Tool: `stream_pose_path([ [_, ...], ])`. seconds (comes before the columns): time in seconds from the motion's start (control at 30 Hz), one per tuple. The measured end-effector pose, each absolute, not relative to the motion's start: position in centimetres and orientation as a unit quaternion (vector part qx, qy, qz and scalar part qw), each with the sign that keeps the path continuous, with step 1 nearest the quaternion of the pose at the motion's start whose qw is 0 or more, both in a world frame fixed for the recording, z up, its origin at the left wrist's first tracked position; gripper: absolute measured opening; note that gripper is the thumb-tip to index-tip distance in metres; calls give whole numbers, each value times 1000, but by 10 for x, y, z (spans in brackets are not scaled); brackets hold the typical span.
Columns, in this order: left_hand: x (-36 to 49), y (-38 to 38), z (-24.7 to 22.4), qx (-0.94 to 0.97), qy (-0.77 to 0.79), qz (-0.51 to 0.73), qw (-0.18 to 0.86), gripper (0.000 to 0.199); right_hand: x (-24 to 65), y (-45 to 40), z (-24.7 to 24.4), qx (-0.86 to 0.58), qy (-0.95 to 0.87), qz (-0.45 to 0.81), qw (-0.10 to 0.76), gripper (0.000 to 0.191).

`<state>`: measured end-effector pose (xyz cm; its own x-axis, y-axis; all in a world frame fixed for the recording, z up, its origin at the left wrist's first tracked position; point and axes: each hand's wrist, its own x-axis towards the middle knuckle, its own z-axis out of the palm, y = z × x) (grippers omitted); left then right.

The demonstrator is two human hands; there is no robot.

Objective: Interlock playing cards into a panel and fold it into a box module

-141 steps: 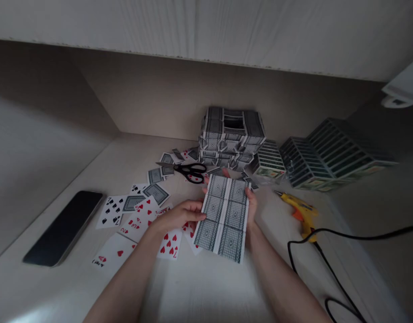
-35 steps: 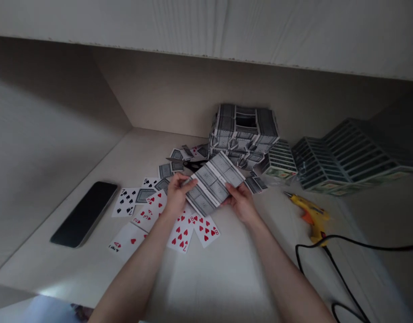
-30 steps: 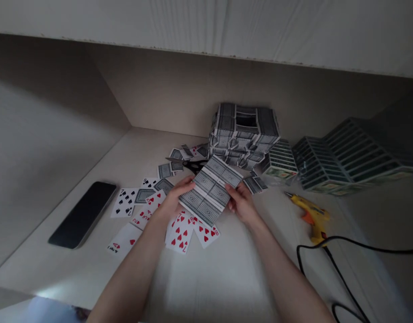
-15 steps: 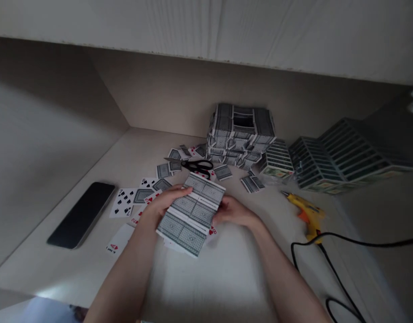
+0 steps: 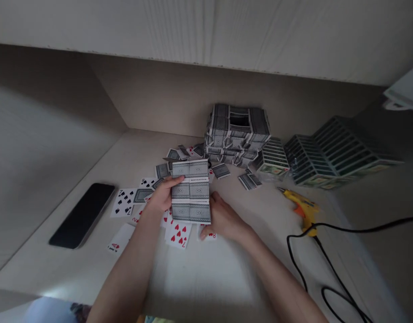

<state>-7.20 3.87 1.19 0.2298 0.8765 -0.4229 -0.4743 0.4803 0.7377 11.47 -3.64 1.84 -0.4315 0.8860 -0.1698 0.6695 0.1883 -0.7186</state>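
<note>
My left hand (image 5: 165,194) is closed on the left edge of a panel of joined playing cards (image 5: 190,192), its thumb on top. Patterned backs face up in three rows with white strips between them. Beside the panel's right edge is my right hand (image 5: 223,217), its thumb over an eight of hearts card (image 5: 211,235) that pokes out below the panel. Its other fingertips are partly hidden. A seven of hearts (image 5: 178,234) shows under the panel's lower edge. More loose cards, among them a seven of spades (image 5: 123,202), lie to the left.
A box-like model made of cards (image 5: 239,134) stands at the back wall. To its right are striped, stepped stacks (image 5: 341,152). A yellow glue gun (image 5: 303,208) with a black cord (image 5: 341,223) lies right. A phone (image 5: 82,216) lies left. A shelf (image 5: 206,36) overhangs above.
The panel has turned from slanted to nearly straight, baring the seven of hearts. My right hand has shifted down along its right side, its thumb now over the eight of hearts.
</note>
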Motion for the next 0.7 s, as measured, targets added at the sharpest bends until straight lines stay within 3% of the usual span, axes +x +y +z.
stream_pose_path([
  [0.13,-74,38,12,258,422,457,740,30,124,-27,0,-505,-710,408,273,21],
  [0.17,-75,38,12,263,419,455,741,31,127,-24,-4,-511,-678,421,320,14],
  [0.27,-75,37,11,274,415,453,740,34,135,-15,-12,-531,-471,485,512,23],
  [0.37,-74,36,10,292,425,449,730,33,141,-8,-11,-488,-310,536,615,33],
  [0.7,-71,34,8,324,440,419,725,32,142,-1,-16,-462,-302,502,667,35],
])
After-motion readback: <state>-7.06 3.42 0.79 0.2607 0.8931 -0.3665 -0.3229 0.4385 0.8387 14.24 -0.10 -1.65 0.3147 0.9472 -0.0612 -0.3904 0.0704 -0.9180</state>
